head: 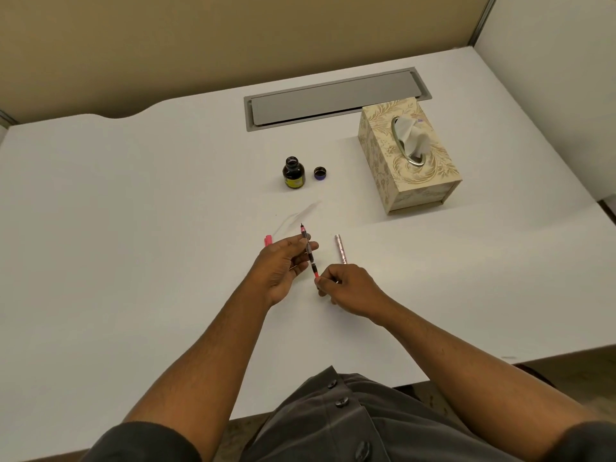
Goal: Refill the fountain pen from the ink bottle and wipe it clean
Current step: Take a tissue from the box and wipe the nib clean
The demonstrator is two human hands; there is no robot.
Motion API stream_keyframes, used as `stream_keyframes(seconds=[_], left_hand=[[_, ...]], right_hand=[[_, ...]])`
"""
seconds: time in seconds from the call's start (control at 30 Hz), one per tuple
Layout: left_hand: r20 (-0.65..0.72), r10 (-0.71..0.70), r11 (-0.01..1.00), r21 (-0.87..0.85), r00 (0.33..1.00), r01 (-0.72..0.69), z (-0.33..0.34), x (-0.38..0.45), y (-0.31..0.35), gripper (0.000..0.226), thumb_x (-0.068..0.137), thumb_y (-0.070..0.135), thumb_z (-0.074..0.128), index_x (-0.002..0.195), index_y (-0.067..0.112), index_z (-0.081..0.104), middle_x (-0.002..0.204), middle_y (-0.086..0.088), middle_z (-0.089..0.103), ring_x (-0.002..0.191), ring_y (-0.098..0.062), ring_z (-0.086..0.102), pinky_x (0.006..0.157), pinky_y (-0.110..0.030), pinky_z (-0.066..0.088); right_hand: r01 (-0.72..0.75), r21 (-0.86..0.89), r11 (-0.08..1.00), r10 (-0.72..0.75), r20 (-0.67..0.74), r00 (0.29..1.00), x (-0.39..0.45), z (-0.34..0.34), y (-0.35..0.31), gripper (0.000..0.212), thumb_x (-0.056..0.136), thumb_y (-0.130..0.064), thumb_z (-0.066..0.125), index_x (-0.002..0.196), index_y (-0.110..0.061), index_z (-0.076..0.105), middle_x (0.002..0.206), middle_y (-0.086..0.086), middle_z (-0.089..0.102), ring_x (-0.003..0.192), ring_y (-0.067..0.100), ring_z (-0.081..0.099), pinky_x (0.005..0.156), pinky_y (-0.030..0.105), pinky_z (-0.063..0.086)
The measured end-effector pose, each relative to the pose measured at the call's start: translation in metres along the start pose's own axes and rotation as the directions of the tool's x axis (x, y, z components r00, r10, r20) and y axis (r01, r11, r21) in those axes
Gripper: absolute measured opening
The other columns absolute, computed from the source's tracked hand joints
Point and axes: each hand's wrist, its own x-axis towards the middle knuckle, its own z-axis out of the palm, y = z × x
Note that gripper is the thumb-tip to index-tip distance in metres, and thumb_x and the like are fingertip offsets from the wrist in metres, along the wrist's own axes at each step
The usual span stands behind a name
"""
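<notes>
While you hold the slim fountain pen section with its pink grip and dark converter [310,253] above the white surface [133,228], nib pointing away from you toward the ink, the main risk is a drip: any ink on the nib could fall onto the surface or your fingers if you tilt or shake it. Your left hand [283,265] is curled narrowly around the middle of the pen, fingertips pinching it. Your right hand [346,288] is closed tightly on the pink rear end, which looks like the converter knob; twist too hard and you could, I judge, pull the converter loose and spill ink.

Just right of the pen lies the patterned pink barrel [341,249], and a small pink cap [268,240] lies to the left; either could roll if nudged. Farther off stands the open dark glass ink bottle with a yellow label [293,173], its round lid [320,173] beside it; reaching over carelessly could tip it. A floral cream tissue box [408,155] sits to the right, ready for wiping.
</notes>
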Motion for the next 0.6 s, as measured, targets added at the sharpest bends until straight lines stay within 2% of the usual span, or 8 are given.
stream_keyframes(seconds=[0.1, 0.2, 0.3, 0.43, 0.53, 0.6], left_hand=[[-0.015, -0.033, 0.997, -0.067, 0.999, 0.032, -0.002, 0.002, -0.003, 0.017, 0.093, 0.009, 0.057, 0.107, 0.007, 0.066, 0.100, -0.010, 0.072, 0.084, -0.014, 0.063, 0.081, -0.027, 0.049], [-0.034, -0.048, 0.995, -0.094, 0.998, 0.044, -0.002, 0.004, -0.002, 0.015, 0.092, 0.009, 0.058, 0.104, 0.007, 0.067, 0.097, -0.010, 0.072, 0.082, -0.014, 0.063, 0.082, -0.028, 0.049], [-0.044, -0.052, 0.994, -0.097, 0.998, 0.047, -0.003, 0.004, -0.001, 0.017, 0.092, 0.009, 0.058, 0.107, 0.007, 0.066, 0.096, -0.009, 0.072, 0.081, -0.014, 0.063, 0.080, -0.027, 0.050], [-0.043, -0.054, 0.992, -0.116, 0.998, 0.049, -0.002, 0.004, 0.000, 0.021, 0.091, 0.009, 0.059, 0.111, 0.006, 0.066, 0.096, -0.009, 0.072, 0.080, -0.014, 0.063, 0.081, -0.027, 0.050], [-0.041, -0.052, 0.991, -0.124, 0.998, 0.047, -0.001, 0.004, 0.001, 0.020, 0.091, 0.009, 0.059, 0.110, 0.006, 0.066, 0.095, -0.009, 0.072, 0.079, -0.014, 0.063, 0.079, -0.026, 0.050], [-0.044, -0.054, 0.991, -0.124, 0.998, 0.048, 0.000, 0.004, 0.001, 0.020, 0.092, 0.010, 0.058, 0.110, 0.006, 0.066, 0.095, -0.009, 0.072, 0.079, -0.013, 0.063, 0.076, -0.025, 0.050]], right_hand=[[-0.008, -0.048, 0.999, 0.007, -0.030, 1.000, 0.003, 0.003, 0.004, 0.041, 0.095, -0.046, 0.053, 0.078, -0.012, 0.070, 0.077, -0.003, 0.073, 0.066, 0.008, 0.063, 0.069, 0.026, 0.050], [-0.023, -0.186, 0.982, -0.030, -0.278, 0.960, 0.008, 0.003, 0.011, 0.035, 0.091, -0.043, 0.060, 0.070, -0.015, 0.060, 0.064, -0.003, 0.062, 0.062, 0.013, 0.058, 0.062, 0.026, 0.045], [-0.058, -0.197, 0.979, -0.038, -0.453, 0.891, 0.018, -0.004, 0.017, 0.025, 0.089, -0.032, 0.065, 0.076, -0.014, 0.054, 0.067, -0.001, 0.059, 0.064, 0.018, 0.057, 0.062, 0.030, 0.045], [-0.104, -0.170, 0.980, 0.002, -0.512, 0.859, 0.035, -0.009, 0.017, 0.021, 0.089, -0.031, 0.063, 0.086, -0.013, 0.054, 0.079, 0.001, 0.060, 0.071, 0.018, 0.057, 0.064, 0.031, 0.045], [-0.123, -0.188, 0.974, 0.013, -0.499, 0.867, 0.043, -0.010, 0.016, 0.022, 0.089, -0.033, 0.062, 0.087, -0.013, 0.054, 0.081, 0.001, 0.060, 0.071, 0.018, 0.056, 0.064, 0.030, 0.042], [-0.139, -0.200, 0.970, 0.025, -0.485, 0.874, 0.045, -0.010, 0.016, 0.022, 0.088, -0.034, 0.062, 0.087, -0.014, 0.054, 0.081, 0.001, 0.061, 0.072, 0.019, 0.058, 0.065, 0.032, 0.046]])
